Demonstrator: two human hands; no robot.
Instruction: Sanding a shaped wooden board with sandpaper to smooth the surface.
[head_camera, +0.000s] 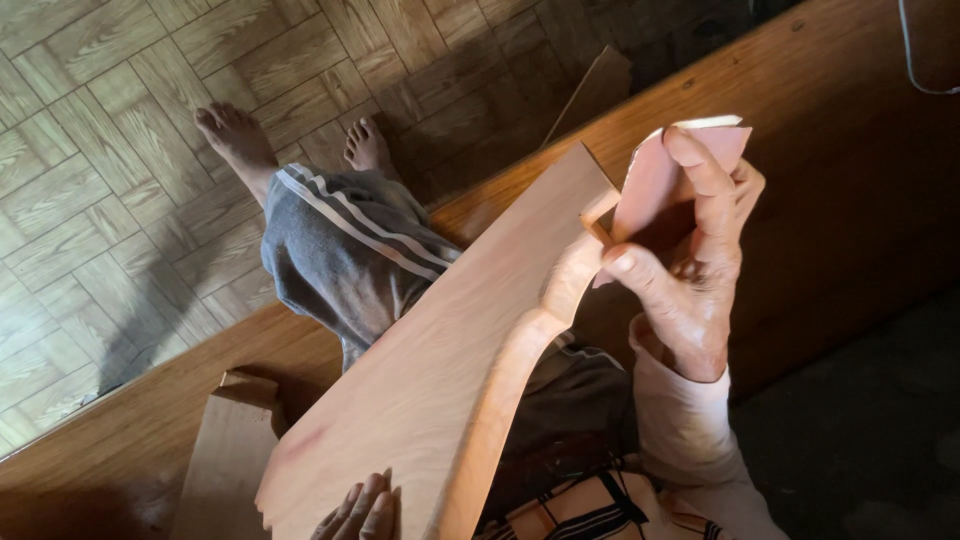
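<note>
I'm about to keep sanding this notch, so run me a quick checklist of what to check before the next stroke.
1. Sandpaper gripped in the right hand: ok, fingers folded over it.
2. Paper meets the notch in the curved edge of the wooden board: ok, touching there.
3. Board steadied: ok, left hand rests on its near end.
4. Board braced on the leg: cannot tell, contact hidden.
5. Grit left on the paper: cannot tell.
6. Bare feet away from the work: ok.

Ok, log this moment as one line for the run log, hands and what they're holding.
right hand: folded sandpaper sheet pressed to notched edge of board | left hand: fingers on board's near end | board tilted across lap
</note>
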